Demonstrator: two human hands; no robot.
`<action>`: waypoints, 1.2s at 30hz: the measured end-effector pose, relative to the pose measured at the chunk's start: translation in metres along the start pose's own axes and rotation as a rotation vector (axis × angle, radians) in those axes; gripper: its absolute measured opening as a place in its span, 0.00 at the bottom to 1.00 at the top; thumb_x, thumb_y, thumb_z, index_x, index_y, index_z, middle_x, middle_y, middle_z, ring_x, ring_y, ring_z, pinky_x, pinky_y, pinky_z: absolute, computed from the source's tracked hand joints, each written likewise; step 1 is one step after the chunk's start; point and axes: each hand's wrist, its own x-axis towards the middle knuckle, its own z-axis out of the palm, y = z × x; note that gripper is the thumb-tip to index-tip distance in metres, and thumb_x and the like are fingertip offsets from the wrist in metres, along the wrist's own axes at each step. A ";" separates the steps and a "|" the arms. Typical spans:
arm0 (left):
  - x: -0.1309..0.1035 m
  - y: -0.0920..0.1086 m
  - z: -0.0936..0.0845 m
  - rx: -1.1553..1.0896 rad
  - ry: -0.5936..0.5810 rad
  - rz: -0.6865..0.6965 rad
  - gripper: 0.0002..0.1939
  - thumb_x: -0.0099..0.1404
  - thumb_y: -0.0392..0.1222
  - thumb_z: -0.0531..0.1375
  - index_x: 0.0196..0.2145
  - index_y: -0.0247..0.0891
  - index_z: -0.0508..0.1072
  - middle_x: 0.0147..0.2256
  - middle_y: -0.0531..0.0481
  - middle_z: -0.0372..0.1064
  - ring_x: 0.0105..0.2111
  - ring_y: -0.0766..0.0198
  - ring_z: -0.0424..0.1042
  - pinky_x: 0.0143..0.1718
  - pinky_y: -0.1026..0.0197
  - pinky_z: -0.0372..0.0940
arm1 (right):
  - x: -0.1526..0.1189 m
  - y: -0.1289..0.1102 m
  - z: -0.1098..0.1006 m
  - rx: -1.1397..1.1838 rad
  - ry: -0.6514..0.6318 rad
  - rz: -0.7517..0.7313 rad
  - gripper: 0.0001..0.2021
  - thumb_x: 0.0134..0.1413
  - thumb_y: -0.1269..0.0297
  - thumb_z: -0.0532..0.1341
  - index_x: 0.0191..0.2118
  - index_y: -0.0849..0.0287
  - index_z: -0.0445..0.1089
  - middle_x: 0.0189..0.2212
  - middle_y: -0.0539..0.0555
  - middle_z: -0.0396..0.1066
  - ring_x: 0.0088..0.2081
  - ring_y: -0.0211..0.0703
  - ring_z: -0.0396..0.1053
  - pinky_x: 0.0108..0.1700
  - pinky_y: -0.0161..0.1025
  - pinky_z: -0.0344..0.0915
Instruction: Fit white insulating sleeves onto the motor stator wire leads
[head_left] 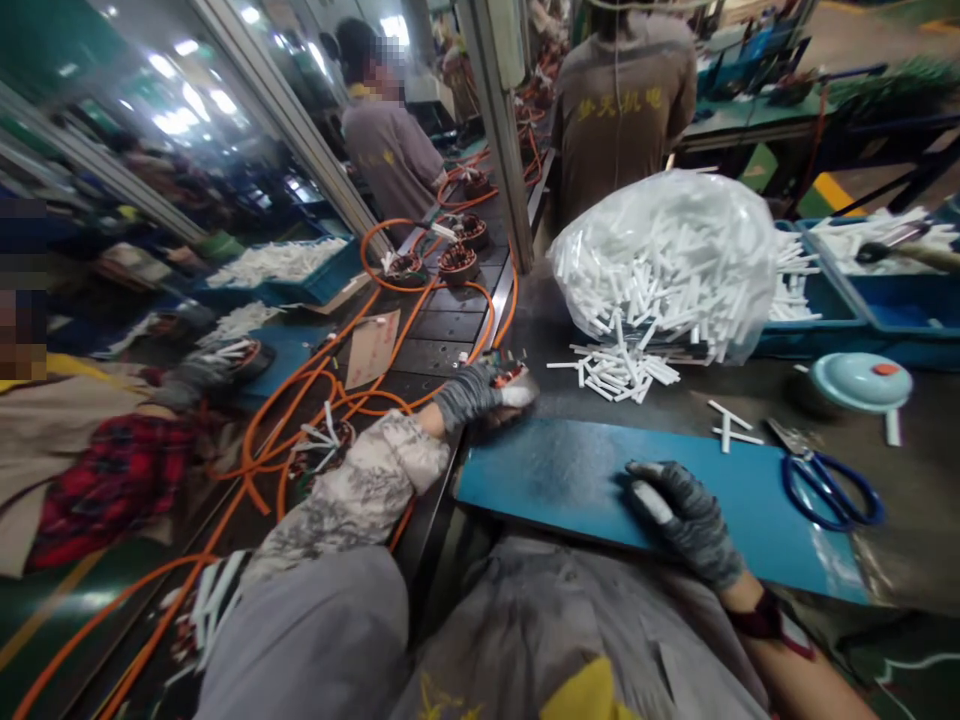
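My left hand [480, 395], in a grey glove with pale fingertips, reaches to the far left corner of the blue mat [555, 465]. It is closed on the side of a motor stator [517, 378] with copper windings, partly hidden by the fingers. Over the mat's middle, my right hand [682, 515] wears a similar glove. Its thumb and forefinger point left, slightly apart, and nothing shows between them. To its right lie blue-handled scissors [829, 490]. A few white tubes [726, 430] rest just beyond the mat.
A clear bag of white tubes [667, 265] stands behind the mat, beside blue bins [832, 330]. A light-blue lidded container [859, 382] sits at right. Orange hoses [300, 400] and more stators [457, 262] lie along the line at left. Co-workers stand or sit nearby.
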 end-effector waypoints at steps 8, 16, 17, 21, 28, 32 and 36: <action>-0.027 0.023 0.046 -0.254 -0.300 0.259 0.25 0.72 0.42 0.52 0.64 0.37 0.64 0.53 0.41 0.75 0.54 0.55 0.74 0.57 0.51 0.68 | 0.030 -0.045 0.044 -0.137 -0.110 -0.451 0.25 0.64 0.58 0.63 0.63 0.59 0.64 0.56 0.64 0.72 0.57 0.57 0.69 0.56 0.56 0.69; 0.044 -0.013 0.031 0.773 -0.382 0.387 0.24 0.60 0.31 0.59 0.54 0.38 0.76 0.58 0.42 0.72 0.64 0.49 0.64 0.70 0.40 0.48 | 0.035 -0.049 0.058 -0.300 -0.156 -0.500 0.17 0.63 0.57 0.65 0.56 0.54 0.73 0.39 0.56 0.79 0.44 0.52 0.74 0.54 0.52 0.68; 0.042 -0.015 0.029 0.855 -0.403 0.389 0.23 0.61 0.33 0.59 0.54 0.39 0.76 0.56 0.42 0.74 0.61 0.51 0.68 0.69 0.41 0.49 | 0.035 -0.049 0.055 -0.281 -0.159 -0.499 0.16 0.63 0.57 0.65 0.54 0.55 0.73 0.39 0.56 0.79 0.44 0.51 0.74 0.55 0.52 0.67; 0.003 -0.014 0.012 0.920 -0.449 0.335 0.17 0.63 0.44 0.62 0.49 0.40 0.79 0.41 0.44 0.80 0.43 0.53 0.78 0.56 0.49 0.67 | 0.037 -0.036 0.035 -0.214 -0.132 -0.501 0.12 0.67 0.60 0.62 0.52 0.54 0.73 0.44 0.55 0.80 0.51 0.50 0.74 0.64 0.55 0.61; -0.069 0.003 0.006 0.542 -0.472 0.240 0.21 0.71 0.56 0.56 0.54 0.46 0.77 0.38 0.51 0.80 0.35 0.59 0.78 0.42 0.61 0.70 | 0.050 -0.012 0.006 0.148 -0.120 -0.142 0.11 0.69 0.58 0.57 0.48 0.50 0.76 0.45 0.53 0.80 0.49 0.48 0.76 0.62 0.53 0.64; -0.053 0.004 0.023 0.329 -0.377 0.124 0.18 0.72 0.52 0.56 0.51 0.43 0.77 0.47 0.51 0.79 0.48 0.57 0.77 0.56 0.57 0.67 | 0.056 -0.012 0.008 0.429 -0.140 0.224 0.14 0.66 0.50 0.59 0.45 0.51 0.79 0.44 0.52 0.81 0.46 0.47 0.76 0.55 0.47 0.70; -0.043 -0.004 0.031 0.130 -0.233 0.118 0.19 0.68 0.52 0.60 0.51 0.41 0.75 0.47 0.49 0.77 0.50 0.55 0.75 0.58 0.51 0.66 | 0.060 -0.006 0.004 0.656 -0.198 0.446 0.18 0.58 0.43 0.65 0.38 0.53 0.81 0.39 0.51 0.81 0.42 0.47 0.77 0.52 0.45 0.71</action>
